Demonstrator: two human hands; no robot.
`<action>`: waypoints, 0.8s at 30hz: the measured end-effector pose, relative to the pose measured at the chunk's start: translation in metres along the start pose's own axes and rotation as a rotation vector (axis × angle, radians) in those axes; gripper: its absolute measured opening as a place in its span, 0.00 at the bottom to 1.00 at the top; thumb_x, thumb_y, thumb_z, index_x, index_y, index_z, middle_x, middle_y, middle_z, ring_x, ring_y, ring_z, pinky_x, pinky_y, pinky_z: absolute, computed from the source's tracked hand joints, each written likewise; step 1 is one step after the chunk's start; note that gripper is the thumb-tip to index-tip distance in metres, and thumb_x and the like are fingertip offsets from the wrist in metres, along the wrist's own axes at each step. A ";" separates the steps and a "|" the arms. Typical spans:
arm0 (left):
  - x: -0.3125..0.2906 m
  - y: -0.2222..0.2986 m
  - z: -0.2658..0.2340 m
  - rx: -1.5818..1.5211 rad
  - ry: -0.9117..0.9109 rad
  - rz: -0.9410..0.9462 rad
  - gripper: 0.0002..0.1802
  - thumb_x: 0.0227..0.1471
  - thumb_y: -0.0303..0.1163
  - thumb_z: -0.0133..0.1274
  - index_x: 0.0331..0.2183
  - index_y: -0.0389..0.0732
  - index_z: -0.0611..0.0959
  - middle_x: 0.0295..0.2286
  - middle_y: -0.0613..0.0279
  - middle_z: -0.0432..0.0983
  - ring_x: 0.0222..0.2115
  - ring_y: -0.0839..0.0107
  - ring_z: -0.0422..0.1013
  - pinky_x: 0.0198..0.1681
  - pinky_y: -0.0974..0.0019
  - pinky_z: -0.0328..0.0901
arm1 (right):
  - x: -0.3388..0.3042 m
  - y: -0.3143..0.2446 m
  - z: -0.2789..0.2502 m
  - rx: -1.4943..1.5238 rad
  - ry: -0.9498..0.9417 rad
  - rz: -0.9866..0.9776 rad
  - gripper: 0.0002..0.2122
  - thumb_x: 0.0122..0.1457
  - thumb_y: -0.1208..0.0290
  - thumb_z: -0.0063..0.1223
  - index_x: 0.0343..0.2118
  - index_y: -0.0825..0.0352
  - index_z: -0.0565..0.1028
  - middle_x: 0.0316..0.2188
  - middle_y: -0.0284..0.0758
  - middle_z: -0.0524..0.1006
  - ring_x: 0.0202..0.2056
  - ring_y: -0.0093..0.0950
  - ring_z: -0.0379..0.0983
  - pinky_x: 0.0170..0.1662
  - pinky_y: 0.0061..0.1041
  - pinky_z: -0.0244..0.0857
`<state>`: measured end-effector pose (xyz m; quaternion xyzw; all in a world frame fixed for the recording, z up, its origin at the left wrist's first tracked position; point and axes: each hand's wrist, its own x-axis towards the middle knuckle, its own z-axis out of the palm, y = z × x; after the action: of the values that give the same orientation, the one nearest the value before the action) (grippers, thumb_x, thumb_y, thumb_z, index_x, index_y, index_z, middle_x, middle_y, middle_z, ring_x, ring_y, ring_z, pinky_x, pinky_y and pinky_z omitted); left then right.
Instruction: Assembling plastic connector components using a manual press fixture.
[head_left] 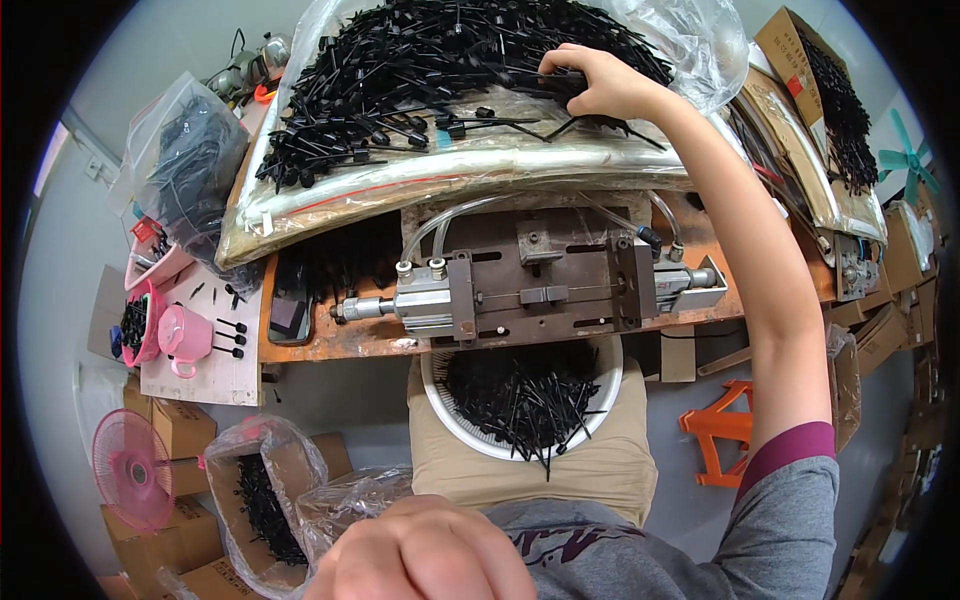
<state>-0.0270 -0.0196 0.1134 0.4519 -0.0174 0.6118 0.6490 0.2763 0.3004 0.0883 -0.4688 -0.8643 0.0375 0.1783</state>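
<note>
My right hand (597,82) reaches far forward into a large heap of thin black plastic stick parts (420,75) lying on clear plastic sheeting, and its fingers close on a bunch of them. My left hand (425,555) is a closed fist close to my chest at the bottom of the picture; nothing shows in it. Between them a metal pneumatic press fixture (540,290) with clear hoses sits on an orange-brown bench (340,340). A white round basket (610,400) holding several black parts rests on my lap below the fixture.
A pink cup (185,335) and a pink basket (140,325) stand on a side board at left. A pink fan (130,470), cardboard boxes and a bag-lined box of black parts (260,500) sit on the floor at left. An orange stool (720,435) is at right.
</note>
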 end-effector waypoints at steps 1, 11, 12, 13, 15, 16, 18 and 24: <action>0.000 0.001 0.001 0.005 0.003 -0.006 0.09 0.52 0.23 0.62 0.25 0.47 0.79 0.30 0.69 0.77 0.32 0.74 0.69 0.40 0.69 0.65 | -0.003 -0.003 -0.003 0.028 -0.019 -0.001 0.26 0.41 0.76 0.62 0.48 0.61 0.75 0.42 0.37 0.74 0.43 0.37 0.73 0.49 0.33 0.67; 0.010 -0.023 -0.025 -0.088 -0.352 0.223 0.05 0.53 0.23 0.60 0.26 0.43 0.82 0.34 0.59 0.77 0.33 0.72 0.71 0.34 0.68 0.68 | -0.028 -0.027 -0.006 -0.185 0.197 -0.214 0.16 0.49 0.71 0.68 0.42 0.63 0.80 0.43 0.33 0.76 0.47 0.36 0.73 0.53 0.33 0.67; 0.011 -0.030 -0.037 -0.095 -0.424 0.241 0.04 0.53 0.23 0.60 0.27 0.42 0.83 0.35 0.57 0.77 0.35 0.71 0.71 0.35 0.67 0.69 | -0.037 -0.022 -0.003 -0.243 0.214 -0.179 0.15 0.49 0.71 0.68 0.41 0.63 0.80 0.42 0.33 0.76 0.45 0.36 0.73 0.50 0.33 0.68; 0.010 -0.034 -0.043 -0.009 -0.435 0.269 0.04 0.52 0.25 0.62 0.29 0.42 0.81 0.33 0.59 0.77 0.32 0.70 0.72 0.33 0.67 0.69 | -0.041 -0.024 -0.002 -0.294 0.243 -0.159 0.15 0.49 0.71 0.68 0.41 0.64 0.81 0.41 0.34 0.76 0.42 0.36 0.74 0.48 0.33 0.69; 0.007 -0.038 -0.052 0.164 -0.455 0.325 0.09 0.50 0.27 0.64 0.32 0.41 0.79 0.29 0.62 0.78 0.27 0.68 0.73 0.29 0.67 0.69 | -0.046 -0.027 -0.004 -0.245 0.252 -0.124 0.12 0.51 0.69 0.66 0.38 0.65 0.82 0.34 0.35 0.76 0.35 0.37 0.76 0.41 0.33 0.69; 0.014 -0.029 -0.056 0.272 -0.514 0.170 0.09 0.53 0.29 0.63 0.33 0.40 0.78 0.28 0.62 0.77 0.24 0.69 0.73 0.28 0.69 0.68 | -0.047 -0.027 -0.007 -0.227 0.248 -0.094 0.12 0.51 0.68 0.66 0.38 0.65 0.82 0.34 0.36 0.77 0.36 0.38 0.76 0.42 0.33 0.70; 0.007 -0.045 -0.061 0.335 -0.405 0.244 0.08 0.51 0.26 0.59 0.34 0.35 0.81 0.27 0.58 0.79 0.24 0.67 0.74 0.26 0.69 0.67 | -0.045 -0.030 -0.014 -0.148 0.287 -0.051 0.11 0.51 0.66 0.66 0.36 0.65 0.83 0.31 0.39 0.79 0.35 0.40 0.77 0.42 0.34 0.70; -0.006 -0.081 -0.063 0.752 0.022 0.170 0.10 0.44 0.17 0.59 0.33 0.33 0.83 0.27 0.55 0.81 0.25 0.68 0.75 0.28 0.69 0.67 | -0.065 -0.015 -0.037 0.497 0.401 0.425 0.16 0.58 0.61 0.63 0.43 0.69 0.82 0.26 0.28 0.78 0.27 0.13 0.72 0.33 0.14 0.68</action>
<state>0.0033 0.0268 0.0267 0.6488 0.1778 0.6318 0.3851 0.3094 0.2344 0.1088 -0.5782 -0.6602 0.1895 0.4403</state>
